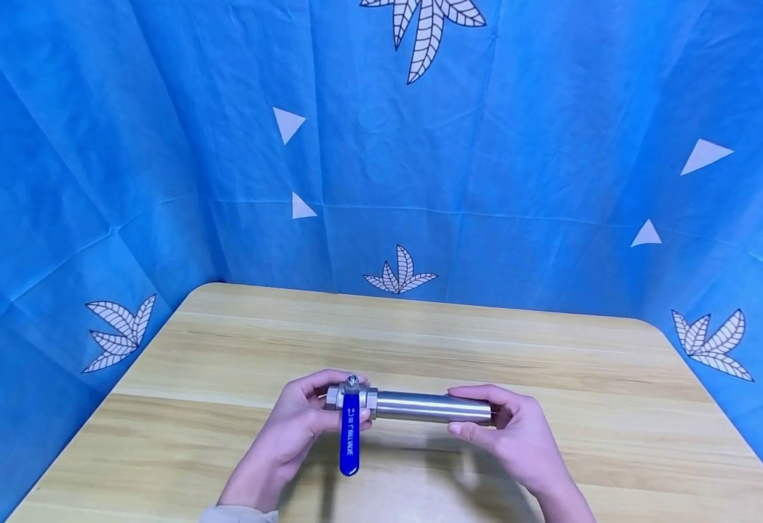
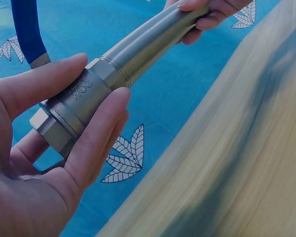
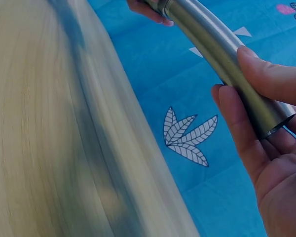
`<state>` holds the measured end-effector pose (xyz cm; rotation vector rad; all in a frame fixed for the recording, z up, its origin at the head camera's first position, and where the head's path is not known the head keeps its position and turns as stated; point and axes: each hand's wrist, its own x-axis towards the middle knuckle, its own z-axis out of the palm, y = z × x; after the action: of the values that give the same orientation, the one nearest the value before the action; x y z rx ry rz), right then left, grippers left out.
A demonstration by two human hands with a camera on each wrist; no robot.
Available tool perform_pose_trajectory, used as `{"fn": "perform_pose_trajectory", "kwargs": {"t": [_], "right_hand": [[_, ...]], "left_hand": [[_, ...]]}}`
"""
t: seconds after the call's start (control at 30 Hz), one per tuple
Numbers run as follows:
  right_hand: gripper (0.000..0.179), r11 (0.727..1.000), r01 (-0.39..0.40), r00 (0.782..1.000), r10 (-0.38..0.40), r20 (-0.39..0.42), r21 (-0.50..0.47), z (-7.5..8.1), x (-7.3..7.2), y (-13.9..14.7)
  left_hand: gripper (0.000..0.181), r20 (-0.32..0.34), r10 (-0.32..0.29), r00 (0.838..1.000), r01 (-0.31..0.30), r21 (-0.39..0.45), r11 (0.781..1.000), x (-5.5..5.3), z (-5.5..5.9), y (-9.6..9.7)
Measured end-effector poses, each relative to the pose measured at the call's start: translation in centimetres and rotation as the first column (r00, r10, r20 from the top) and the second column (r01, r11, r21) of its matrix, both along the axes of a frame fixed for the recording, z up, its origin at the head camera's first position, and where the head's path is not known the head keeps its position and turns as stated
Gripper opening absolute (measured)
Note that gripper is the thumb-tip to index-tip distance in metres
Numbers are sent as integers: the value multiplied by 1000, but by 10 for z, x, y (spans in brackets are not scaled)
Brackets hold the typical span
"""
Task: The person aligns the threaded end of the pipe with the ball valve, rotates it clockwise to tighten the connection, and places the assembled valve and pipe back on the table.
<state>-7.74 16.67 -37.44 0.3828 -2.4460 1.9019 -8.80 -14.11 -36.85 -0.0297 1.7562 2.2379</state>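
My left hand (image 1: 299, 418) grips a steel ball valve (image 2: 79, 101) by its body, thumb on one side and fingers on the other. The valve's blue lever handle (image 1: 350, 436) points toward me in the head view, with white lettering along it. Joined end to end with the valve is a straight, brushed steel pipe (image 1: 421, 407), running to the right. Around the pipe's far end curls my right hand (image 1: 519, 436), thumb on the near side. The pipe's open end (image 3: 281, 124) shows between thumb and fingers in the right wrist view. Both pieces are held above the table.
A light wood-grain table (image 1: 224, 349) with rounded far corners lies beneath the hands, whose shadows fall on it. Blue cloth (image 1: 381, 145) printed with white leaves and triangles hangs behind it and along both sides.
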Motion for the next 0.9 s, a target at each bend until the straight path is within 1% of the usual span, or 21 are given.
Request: {"fn": "perform_pose_trajectory", "kwargs": {"t": [0.13, 0.33, 0.4, 0.5, 0.6, 0.73, 0.8, 0.9], "right_hand": [[43, 999, 21, 1000, -21, -7, 26, -1, -1, 1], [37, 998, -2, 995, 8, -100, 56, -6, -4, 4], [36, 998, -10, 993, 17, -116, 59, -7, -5, 5], [38, 998, -27, 992, 33, -125, 54, -8, -5, 6], [39, 998, -22, 995, 28, -100, 60, -8, -4, 6], [38, 997, 17, 998, -13, -54, 71, -5, -1, 4], [38, 998, 31, 998, -27, -60, 60, -4, 1, 3], [35, 999, 29, 995, -25, -94, 43, -4, 2, 2]], "left_hand": [[55, -3, 3, 1000, -3, -22, 1000, 0, 0, 0], [53, -18, 14, 1000, -16, -104, 994, -1, -1, -1], [50, -27, 13, 1000, -17, -131, 991, -1, -2, -1], [49, -40, 9, 999, -15, -138, 990, -1, -3, -1], [49, -49, 9, 999, -15, -130, 991, -1, -4, -2], [51, -61, -10, 998, 3, -115, 993, -1, -4, -2], [54, -59, -27, 998, 21, -105, 994, -1, -5, -2], [58, -58, -43, 997, 37, -103, 994, 0, -6, -2]]}}
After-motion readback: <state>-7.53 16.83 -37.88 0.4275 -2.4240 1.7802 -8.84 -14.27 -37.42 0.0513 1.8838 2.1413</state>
